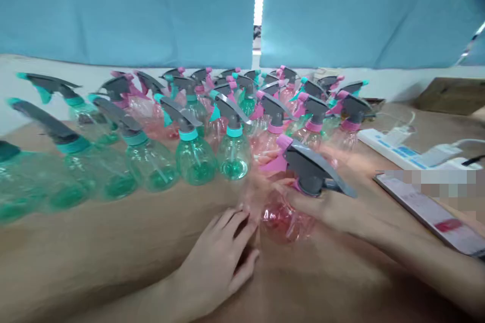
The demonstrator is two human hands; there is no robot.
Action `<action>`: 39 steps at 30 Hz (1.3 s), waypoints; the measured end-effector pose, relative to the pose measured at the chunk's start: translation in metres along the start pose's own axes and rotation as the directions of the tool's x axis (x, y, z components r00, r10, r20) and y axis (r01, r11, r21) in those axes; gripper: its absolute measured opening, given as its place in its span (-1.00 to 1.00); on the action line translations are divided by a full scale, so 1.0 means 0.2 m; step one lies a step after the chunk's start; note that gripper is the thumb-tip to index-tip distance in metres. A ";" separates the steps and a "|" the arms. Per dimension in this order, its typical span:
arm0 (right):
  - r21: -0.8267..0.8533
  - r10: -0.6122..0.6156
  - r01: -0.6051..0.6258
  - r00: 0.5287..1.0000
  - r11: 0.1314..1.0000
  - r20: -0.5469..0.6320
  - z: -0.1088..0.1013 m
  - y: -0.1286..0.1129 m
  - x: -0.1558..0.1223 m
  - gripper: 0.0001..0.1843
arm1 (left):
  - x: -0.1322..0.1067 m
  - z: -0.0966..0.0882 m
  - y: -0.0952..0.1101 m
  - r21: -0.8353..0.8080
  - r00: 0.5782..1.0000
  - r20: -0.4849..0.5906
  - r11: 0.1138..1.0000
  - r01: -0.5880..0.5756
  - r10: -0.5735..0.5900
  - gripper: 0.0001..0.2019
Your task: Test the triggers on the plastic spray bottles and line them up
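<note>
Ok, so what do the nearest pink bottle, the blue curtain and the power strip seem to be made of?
The pink bottle looks like glossy plastic, since it's see-through with bright highlights. The curtain seems to be matte cloth, judging by its soft creases, though plastic sheet is possible. The power strip is probably hard white plastic, from its smooth, even surface.

Phone (432, 216) before power strip (384, 146), right of spray bottles (197, 161).

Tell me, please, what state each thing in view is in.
Nearest pink bottle: spray head fitted, contents unclear.
Right hand: at that bottle's neck, grip partly hidden.
Left hand: open, palm down.
Front green bottles: spray heads fitted, partly filled.
Phone: face up, screen lit.
Power strip: plugs inserted.
Blue curtains: drawn, narrow gap between.
</note>
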State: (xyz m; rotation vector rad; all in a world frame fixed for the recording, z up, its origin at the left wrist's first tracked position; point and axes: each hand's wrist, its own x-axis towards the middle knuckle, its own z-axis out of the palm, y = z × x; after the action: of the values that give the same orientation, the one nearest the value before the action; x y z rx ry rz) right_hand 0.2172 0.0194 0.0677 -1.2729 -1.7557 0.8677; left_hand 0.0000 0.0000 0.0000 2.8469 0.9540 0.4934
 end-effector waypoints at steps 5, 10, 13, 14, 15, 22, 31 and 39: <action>-0.019 -0.003 0.003 1.000 1.000 -0.028 0.01 0.00 0.01 -0.87 | 0.01 -0.02 0.00 0.016 1.000 -0.001 1.000 0.007 -0.007 -0.62; -0.048 -0.052 0.048 0.996 0.998 -0.072 0.01 -0.05 0.02 -0.73 | 0.01 -0.02 0.00 0.019 1.000 0.004 1.000 0.003 -0.004 -0.64; -0.027 -0.063 0.062 0.996 0.998 -0.064 0.01 -0.05 0.02 -0.67 | 0.01 -0.02 0.00 0.018 1.000 0.004 1.000 0.006 -0.006 -0.65; -0.027 -0.065 0.063 0.996 0.998 -0.064 0.01 -0.05 0.01 -0.68 | 0.01 -0.02 0.00 0.017 1.000 0.004 1.000 0.008 -0.008 -0.65; -0.027 -0.065 0.064 0.996 0.998 -0.063 0.01 -0.04 0.01 -0.70 | 0.01 -0.01 0.00 0.016 1.000 0.002 1.000 0.008 -0.008 -0.65; -0.021 -0.067 0.066 0.997 0.998 -0.032 0.01 -0.03 0.02 -0.73 | 0.00 0.00 0.00 0.012 1.000 -0.002 1.000 0.001 -0.001 -0.63; -0.041 -0.055 0.053 0.998 0.998 -0.037 0.00 -0.05 0.01 -0.83 | 0.00 -0.01 0.00 0.011 1.000 -0.005 1.000 0.006 -0.006 -0.64; -0.017 -0.049 0.050 0.999 0.999 0.019 0.00 -0.04 0.02 -0.94 | 0.00 -0.01 -0.01 0.019 1.000 0.009 1.000 0.008 -0.008 -0.63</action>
State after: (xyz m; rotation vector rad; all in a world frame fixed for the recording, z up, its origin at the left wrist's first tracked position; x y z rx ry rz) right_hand 0.2133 0.0207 0.0763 -1.2313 -1.8060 0.8402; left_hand -0.0006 0.0012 0.0012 2.8586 0.9734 0.4722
